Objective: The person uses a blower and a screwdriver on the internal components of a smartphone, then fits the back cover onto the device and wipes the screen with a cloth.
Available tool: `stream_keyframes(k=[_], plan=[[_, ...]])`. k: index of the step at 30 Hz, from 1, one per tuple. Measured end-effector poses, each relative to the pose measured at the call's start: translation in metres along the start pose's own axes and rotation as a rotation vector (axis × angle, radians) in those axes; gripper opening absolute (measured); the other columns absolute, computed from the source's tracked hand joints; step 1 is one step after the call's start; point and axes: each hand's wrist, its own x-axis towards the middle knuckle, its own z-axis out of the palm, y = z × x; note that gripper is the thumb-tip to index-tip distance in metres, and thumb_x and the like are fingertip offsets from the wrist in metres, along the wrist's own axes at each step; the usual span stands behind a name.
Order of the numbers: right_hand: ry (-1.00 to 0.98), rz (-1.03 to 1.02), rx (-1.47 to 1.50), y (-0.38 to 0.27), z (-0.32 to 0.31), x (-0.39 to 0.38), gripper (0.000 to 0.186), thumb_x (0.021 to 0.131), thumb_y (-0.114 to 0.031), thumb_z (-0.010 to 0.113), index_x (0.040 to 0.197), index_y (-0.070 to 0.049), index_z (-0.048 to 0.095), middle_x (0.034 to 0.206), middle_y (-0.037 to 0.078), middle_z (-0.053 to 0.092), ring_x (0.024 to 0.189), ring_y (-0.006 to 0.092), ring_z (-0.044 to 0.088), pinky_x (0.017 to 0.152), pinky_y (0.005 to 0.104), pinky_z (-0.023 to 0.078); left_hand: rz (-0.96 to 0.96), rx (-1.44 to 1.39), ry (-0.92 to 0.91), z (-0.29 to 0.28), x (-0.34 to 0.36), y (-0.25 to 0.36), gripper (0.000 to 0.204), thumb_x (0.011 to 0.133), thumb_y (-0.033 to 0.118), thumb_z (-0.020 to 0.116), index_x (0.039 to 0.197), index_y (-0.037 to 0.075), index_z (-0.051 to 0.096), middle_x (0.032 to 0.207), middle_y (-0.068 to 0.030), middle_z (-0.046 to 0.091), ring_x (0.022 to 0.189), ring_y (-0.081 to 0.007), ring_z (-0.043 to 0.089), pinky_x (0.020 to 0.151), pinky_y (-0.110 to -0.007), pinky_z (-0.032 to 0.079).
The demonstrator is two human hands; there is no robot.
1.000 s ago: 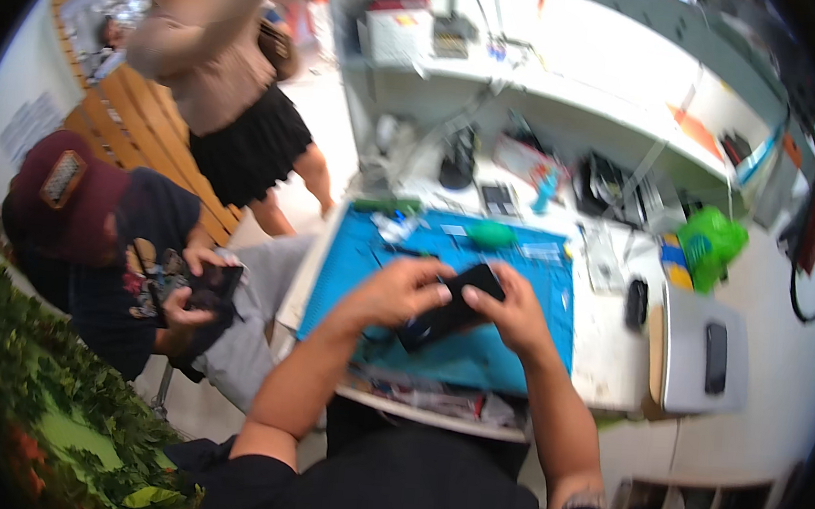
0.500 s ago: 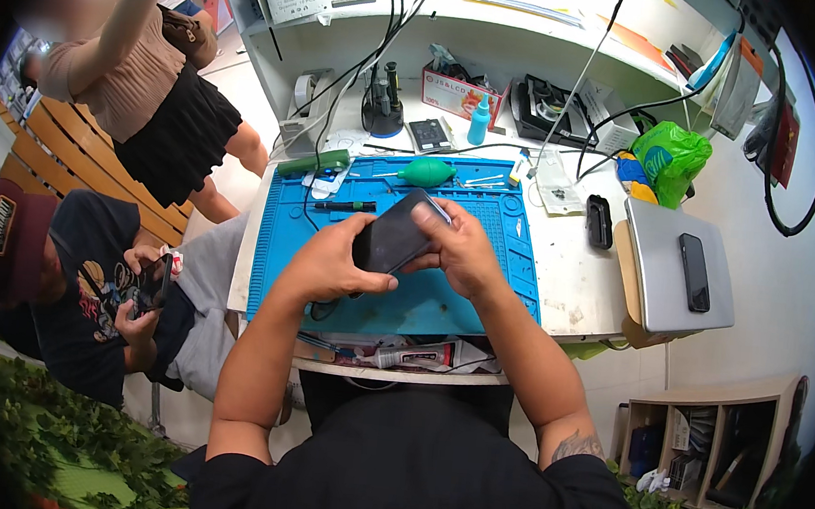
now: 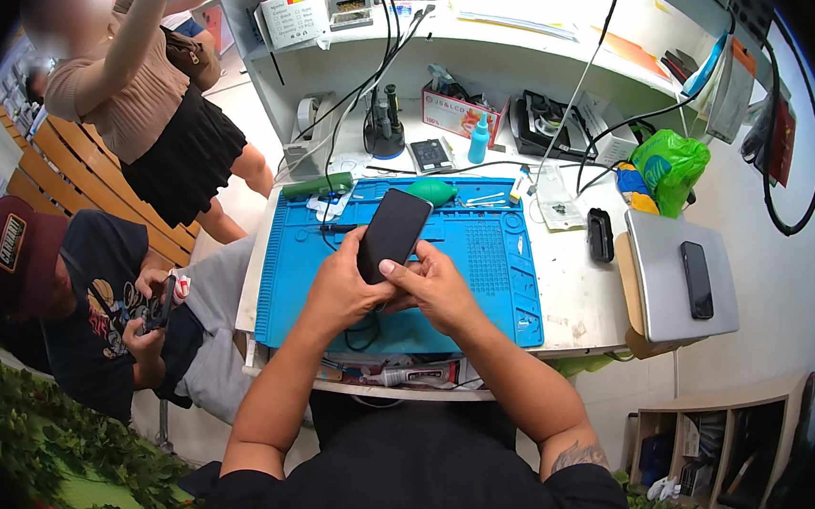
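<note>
A black smartphone (image 3: 397, 230) with a dark screen is held upright between both hands above the blue silicone work mat (image 3: 454, 330). My left hand (image 3: 352, 284) grips its left edge and lower part. My right hand (image 3: 435, 290) closes on the lower right side, thumb lying on the screen near the bottom. Behind the phone, a green air blower (image 3: 434, 192) is partly hidden. A dark screwdriver (image 3: 338, 229) lies on the mat left of the phone. Below my left hand, a thin black cable (image 3: 363, 335) curls on the mat.
A silver laptop (image 3: 649, 283) with another phone (image 3: 696, 280) on top sits at right. Behind the mat stand a light-blue bottle (image 3: 479, 139) and a box (image 3: 457, 110). An open drawer (image 3: 398, 376) lies below the mat. Two people are at left, one seated with a phone.
Both hands have turned the phone from a slant to nearly upright, its screen now facing me. My right thumb has moved from the top corner to the lower screen.
</note>
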Motion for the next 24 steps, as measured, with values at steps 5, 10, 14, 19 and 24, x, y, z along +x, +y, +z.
stream_keyframes(k=[5, 10, 14, 19, 24], plan=[[-0.026, -0.070, -0.058, 0.012, -0.012, -0.001, 0.047, 0.109, -0.013, 0.071, 0.148, 0.000, 0.049, 0.112, 0.015, 0.077, 0.089, 0.0213, 0.079, 0.070, 0.0350, 0.069, 0.073, -0.192, -0.113, -0.008, -0.013, 0.012, 0.083, 0.086, 0.024, 0.096, 0.152, -0.004, 0.053, 0.126, -0.0154, 0.076, 0.114, -0.0241, 0.075, 0.094, -0.036, 0.062], [-0.057, -0.038, -0.051, -0.002, -0.013, -0.009, 0.045, 0.108, -0.014, 0.073, 0.145, -0.001, 0.053, 0.117, 0.013, 0.076, 0.096, 0.0199, 0.078, 0.072, 0.0344, 0.069, -0.105, -0.590, -0.305, -0.034, -0.015, -0.014, 0.060, 0.098, 0.006, 0.083, 0.151, -0.004, 0.056, 0.129, -0.0094, 0.074, 0.107, -0.0127, 0.073, 0.081, -0.027, 0.061], [-0.042, -0.023, -0.070, 0.005, -0.016, -0.009, 0.044, 0.105, -0.014, 0.077, 0.143, -0.001, 0.057, 0.120, 0.012, 0.076, 0.102, 0.0183, 0.077, 0.076, 0.0354, 0.069, -0.094, -0.615, -0.220, -0.029, -0.015, -0.011, 0.056, 0.098, 0.003, 0.081, 0.148, -0.006, 0.058, 0.124, -0.0097, 0.075, 0.109, -0.0134, 0.073, 0.086, -0.029, 0.063], [-0.146, 0.005, -0.074, 0.002, -0.024, -0.005, 0.052, 0.103, -0.010, 0.079, 0.148, 0.001, 0.055, 0.119, 0.013, 0.076, 0.103, 0.0175, 0.076, 0.079, 0.0352, 0.068, -0.044, -0.634, -0.216, -0.024, -0.011, -0.017, 0.083, 0.094, -0.003, 0.079, 0.166, -0.001, 0.037, 0.130, -0.0145, 0.073, 0.112, -0.0162, 0.074, 0.089, -0.029, 0.062], [0.019, -0.122, -0.188, -0.001, -0.012, -0.014, 0.060, 0.100, -0.005, 0.082, 0.152, 0.004, 0.053, 0.115, 0.014, 0.076, 0.102, 0.0166, 0.076, 0.080, 0.0324, 0.066, 0.024, -0.730, -0.131, -0.022, -0.009, -0.002, 0.115, 0.089, -0.006, 0.079, 0.180, 0.011, 0.009, 0.148, -0.0231, 0.065, 0.119, -0.0199, 0.073, 0.090, -0.029, 0.060]])
